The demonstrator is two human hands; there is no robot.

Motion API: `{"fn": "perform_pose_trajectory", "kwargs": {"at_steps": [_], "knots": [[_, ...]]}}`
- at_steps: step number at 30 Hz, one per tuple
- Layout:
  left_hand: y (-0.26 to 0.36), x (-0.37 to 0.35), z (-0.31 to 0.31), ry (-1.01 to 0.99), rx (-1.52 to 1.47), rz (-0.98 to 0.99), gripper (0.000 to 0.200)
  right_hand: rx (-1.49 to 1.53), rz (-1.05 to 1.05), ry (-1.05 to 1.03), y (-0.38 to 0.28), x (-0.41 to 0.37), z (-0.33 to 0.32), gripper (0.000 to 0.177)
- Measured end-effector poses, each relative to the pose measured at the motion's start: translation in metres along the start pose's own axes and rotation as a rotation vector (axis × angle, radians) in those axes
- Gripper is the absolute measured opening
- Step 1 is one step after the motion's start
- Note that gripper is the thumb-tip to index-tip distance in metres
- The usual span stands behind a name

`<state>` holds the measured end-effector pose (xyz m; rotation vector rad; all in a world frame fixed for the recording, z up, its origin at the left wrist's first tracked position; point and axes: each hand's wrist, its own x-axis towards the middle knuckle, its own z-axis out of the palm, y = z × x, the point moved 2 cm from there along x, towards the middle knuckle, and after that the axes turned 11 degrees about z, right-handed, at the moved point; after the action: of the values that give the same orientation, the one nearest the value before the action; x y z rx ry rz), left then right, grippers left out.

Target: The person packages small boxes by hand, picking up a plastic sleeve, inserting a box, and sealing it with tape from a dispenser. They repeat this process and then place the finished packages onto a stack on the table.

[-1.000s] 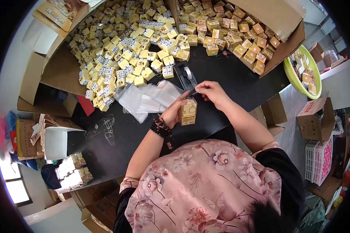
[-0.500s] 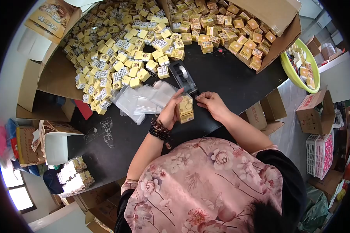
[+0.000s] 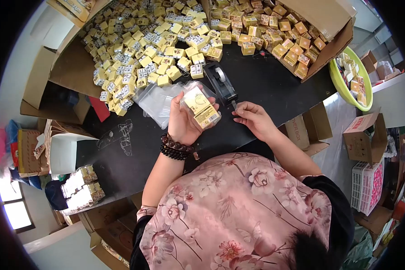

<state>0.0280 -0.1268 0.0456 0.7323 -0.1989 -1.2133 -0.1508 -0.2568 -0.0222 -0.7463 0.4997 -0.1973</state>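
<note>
In my left hand [image 3: 184,118] lies a small yellow box [image 3: 200,108] in a clear plastic wrapper, its printed face and barcode turned up. The thumb and fingers close around its edges. My right hand [image 3: 255,119] pinches the end of a strip of clear tape [image 3: 234,104] at the front of a black tape dispenser [image 3: 220,81]. The dispenser stands on the table just beyond both hands. A stack of clear plastic bags [image 3: 159,101] lies left of the box, partly hidden by my left hand.
A large heap of small yellow-and-white boxes [image 3: 148,58] covers the back left. More yellow boxes [image 3: 288,38] fill an open carton [image 3: 335,49] at the back right. A yellow-green basin [image 3: 333,76] stands beyond the table's right edge. Wrapped packs [image 3: 83,189] sit at the left edge.
My left hand has rolled palm-up, bringing the box's broad printed face into view. My right hand has shifted slightly right in the picture and now pinches at the dispenser's tape end. The camera view shifted.
</note>
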Motion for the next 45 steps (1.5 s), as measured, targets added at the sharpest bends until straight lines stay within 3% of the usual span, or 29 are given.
{"fn": "perform_pose_trajectory", "kwargs": {"at_steps": [5,7,8,11,12,14,20,23,27,29,30,31,32,33,35,36,37,39,40,41,42,43,44,45], "knots": [[0.003,-0.008,0.003,-0.119,-0.108,-0.013,0.064,-0.084,-0.094,-0.112,-0.022,-0.019,0.041,0.002],[0.001,-0.013,0.010,-0.022,0.154,0.168,0.059,-0.211,-0.244,-0.173,-0.029,-0.022,0.060,0.003],[-0.003,-0.016,0.012,-0.024,0.153,0.170,0.059,-0.213,-0.246,-0.173,-0.033,-0.023,0.070,0.003],[-0.005,-0.021,0.003,-0.080,0.606,0.479,0.055,-0.297,-0.262,-0.128,-0.042,-0.023,0.094,0.003],[-0.005,-0.022,0.006,-0.081,0.608,0.480,0.055,-0.323,-0.217,-0.095,-0.042,-0.020,0.099,0.004],[-0.002,-0.031,0.016,-0.140,0.766,0.689,0.060,-0.351,-0.175,-0.066,-0.042,-0.016,0.103,0.005],[-0.004,-0.037,0.005,-0.129,0.828,0.767,0.062,-0.482,-0.030,0.037,-0.033,-0.004,0.102,0.015],[-0.001,-0.042,0.006,-0.142,0.840,0.745,0.061,-0.510,-0.006,0.009,-0.026,0.005,0.099,0.021],[-0.003,-0.045,-0.005,-0.114,0.845,0.705,0.056,-0.727,-0.148,0.099,-0.018,0.008,0.103,0.034],[-0.015,-0.046,-0.024,-0.100,0.497,0.494,0.051,-0.935,-0.318,0.182,-0.008,0.010,0.103,0.045],[-0.016,-0.053,-0.019,-0.041,0.430,0.368,0.055,-0.937,-0.315,0.174,-0.001,0.012,0.102,0.045],[-0.018,-0.059,-0.023,-0.033,0.429,0.370,0.055,-0.971,-0.364,0.158,0.006,0.014,0.102,0.046],[-0.023,-0.063,-0.028,-0.005,0.196,0.247,0.057,-1.006,-0.412,0.140,0.010,0.015,0.103,0.047],[-0.029,-0.067,-0.035,0.021,-0.038,0.125,0.058,-1.065,-0.422,0.070,0.012,0.014,0.106,0.043],[-0.033,-0.083,-0.061,0.000,-0.129,0.090,0.055,-1.057,-0.349,-0.012,0.023,0.018,0.106,0.041],[-0.029,-0.095,-0.072,0.027,-0.067,0.081,0.051,-1.048,-0.281,-0.085,0.029,0.024,0.105,0.038],[-0.023,-0.106,-0.085,0.059,-0.006,0.077,0.047,-1.102,-0.355,-0.068,0.033,0.031,0.100,0.038],[0.000,-0.129,-0.115,0.205,0.070,0.166,0.045,-1.207,-0.744,0.150,0.038,0.060,0.084,0.041],[0.013,-0.143,-0.129,0.322,0.151,0.235,0.048,-1.235,-0.682,0.206,0.037,0.074,0.076,0.045],[0.023,-0.157,-0.155,0.488,0.329,0.311,0.050,-1.362,-0.793,0.319,0.041,0.093,0.064,0.050],[0.037,-0.170,-0.171,0.634,0.589,0.426,0.055,-1.503,-0.706,0.399,0.044,0.110,0.052,0.060],[0.051,-0.184,-0.188,0.782,0.852,0.518,0.061,-1.450,-0.535,0.354,0.043,0.127,0.044,0.068],[0.063,-0.204,-0.225,0.925,1.199,0.477,0.076,-1.477,-0.474,0.335,0.041,0.134,0.044,0.077],[0.077,-0.222,-0.242,1.073,1.436,0.412,0.078,-1.479,-0.393,0.339,0.038,0.137,0.051,0.085]]}}
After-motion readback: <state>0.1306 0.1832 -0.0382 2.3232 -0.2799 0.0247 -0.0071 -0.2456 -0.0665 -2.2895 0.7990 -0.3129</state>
